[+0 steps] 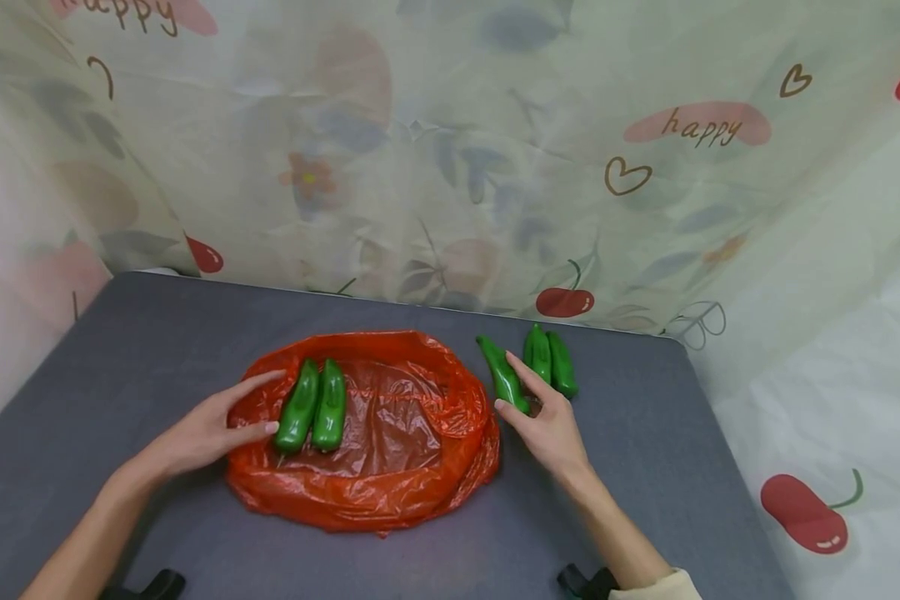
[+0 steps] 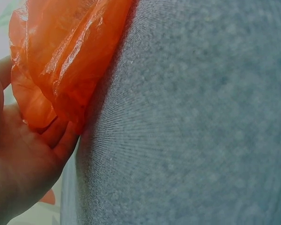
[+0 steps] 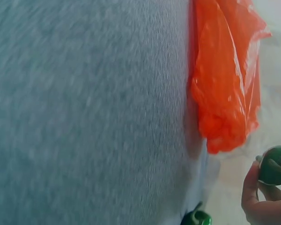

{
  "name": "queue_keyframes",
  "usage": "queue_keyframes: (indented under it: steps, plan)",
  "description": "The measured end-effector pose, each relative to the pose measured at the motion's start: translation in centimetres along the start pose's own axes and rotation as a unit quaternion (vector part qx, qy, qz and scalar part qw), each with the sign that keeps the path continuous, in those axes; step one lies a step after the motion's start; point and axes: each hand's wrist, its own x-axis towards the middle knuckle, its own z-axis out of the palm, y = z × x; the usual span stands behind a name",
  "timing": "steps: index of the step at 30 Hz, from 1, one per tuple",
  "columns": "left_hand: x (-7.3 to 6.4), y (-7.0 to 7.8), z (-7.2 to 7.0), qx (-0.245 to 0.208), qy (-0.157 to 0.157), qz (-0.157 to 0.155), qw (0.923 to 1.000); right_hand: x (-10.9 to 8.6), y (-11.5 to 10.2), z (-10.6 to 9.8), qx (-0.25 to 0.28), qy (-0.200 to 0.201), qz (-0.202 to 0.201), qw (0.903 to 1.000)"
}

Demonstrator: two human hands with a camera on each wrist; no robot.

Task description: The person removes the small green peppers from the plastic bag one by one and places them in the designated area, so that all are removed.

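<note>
Can see a red plastic bag spread wide open on the grey surface, rim rolled outward in shiny creases, inner floor showing in the middle. Can count two green peppers inside, both toward the left end: a left bagged pepper and, right beside it, a right bagged pepper. Lying nearly parallel there, with long axes running from near to far and far ends leaning slightly rightward, the left one more so.

Gripping in the right hand, between thumb and fingers, a third pepper, just outside the bag's right edge. Pointing its narrow end far and leftward, thicker end near and rightward, so with the long axis aslant; seen almost end-on in the right wrist view.

Resting beyond the right hand, on the surface, two loose peppers, close together, also pointing from near to far, tipped a little leftward at the far ends.

Touching the bag's left side with the left hand, fingers relaxed and thumb set well apart, near the left bagged pepper. Hanging behind everything, a pale curtain printed with cherries and hearts
</note>
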Motion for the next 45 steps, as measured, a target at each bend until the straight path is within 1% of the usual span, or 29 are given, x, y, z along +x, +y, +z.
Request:
queue_keyframes:
  steps: [6, 11, 17, 21, 26, 31, 34, 38, 40, 45]
  plan:
    - [0.0, 0.0, -0.1, 0.000, 0.000, -0.002, 1.0000, 0.2, 0.5, -1.4, 0.007, 0.024, 0.029, 0.9993]
    - [0.0, 0.0, -0.2, -0.001, -0.005, -0.010, 0.9999, 0.5, 0.7, -2.6, -0.007, 0.037, 0.041, 0.9985]
    - [0.0, 0.1, -0.3, 0.000, -0.008, -0.017, 0.9998, 0.5, 1.1, -4.1, 0.002, 0.043, 0.044, 0.9981]
    - [0.0, 0.0, -0.5, 0.001, -0.009, -0.009, 0.9999, 0.5, 1.5, -4.9, -0.005, 0.046, 0.046, 0.9978]
    - [0.0, -0.2, -0.6, 0.002, -0.012, 0.010, 0.9999, 0.6, 2.6, -5.8, -0.010, 0.040, 0.032, 0.9986]
    - [-0.1, -0.2, -0.7, -0.005, -0.016, 0.010, 0.9998, 0.8, 3.7, -6.5, -0.018, 0.044, 0.028, 0.9984]
    - [0.0, -0.2, -0.7, -0.001, -0.015, 0.015, 0.9998, 1.0, 4.3, -7.0, -0.025, 0.063, 0.039, 0.9969]
    - [0.0, -0.2, -0.7, 0.004, -0.017, 0.024, 0.9996, 1.1, 5.0, -7.6, -0.030, 0.086, 0.065, 0.9938]
    - [0.0, -0.2, -0.7, 0.001, -0.019, 0.026, 0.9995, 1.2, 5.3, -7.9, -0.034, 0.087, 0.076, 0.9927]
    - [0.0, -0.2, -0.7, 0.000, -0.016, 0.018, 0.9997, 1.6, 5.9, -8.5, -0.035, 0.083, 0.096, 0.9912]
